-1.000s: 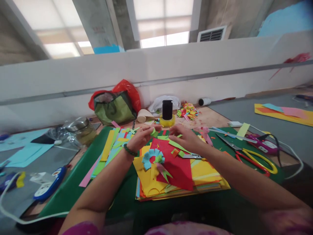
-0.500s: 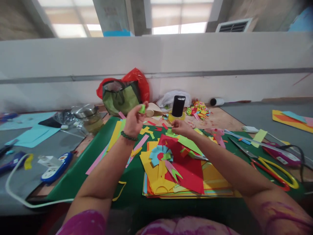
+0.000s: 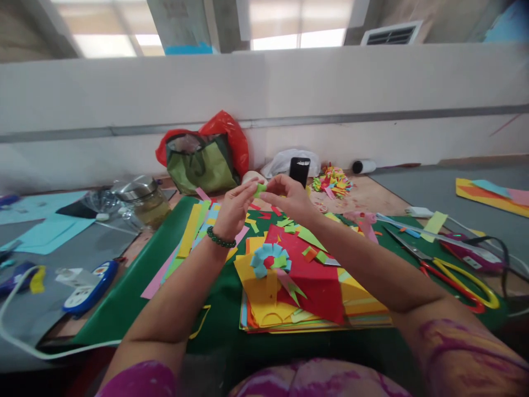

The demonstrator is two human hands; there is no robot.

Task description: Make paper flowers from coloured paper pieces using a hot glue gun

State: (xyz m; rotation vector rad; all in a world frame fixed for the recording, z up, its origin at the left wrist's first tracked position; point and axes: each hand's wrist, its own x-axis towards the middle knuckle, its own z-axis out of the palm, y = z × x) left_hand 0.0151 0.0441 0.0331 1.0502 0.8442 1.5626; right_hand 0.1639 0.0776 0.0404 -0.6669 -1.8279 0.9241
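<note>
My left hand (image 3: 235,208), with a dark beaded bracelet at the wrist, pinches a small light-green paper piece (image 3: 260,190) raised above the table. My right hand (image 3: 292,197) meets it from the other side, its fingertips closed at the piece's edge. Below the hands, a blue paper rosette (image 3: 264,259) with a red centre lies on yellow paper, a green bit and a pink-and-green tail beside it. Under my right forearm is a red sheet (image 3: 314,292) on a stack of coloured paper. Green and red scraps (image 3: 285,223) lie just beyond.
Large scissors (image 3: 446,270) and a pink glue gun (image 3: 366,223) lie to the right. A phone (image 3: 299,170) stands at the back beside a pile of paper rosettes (image 3: 333,182). Left are a glass jar (image 3: 151,207), a blue power strip (image 3: 91,289) and paper strips (image 3: 188,231).
My right hand has come up and left from the green scraps to my left hand. My left hand has moved slightly right and down, still holding the green paper piece.
</note>
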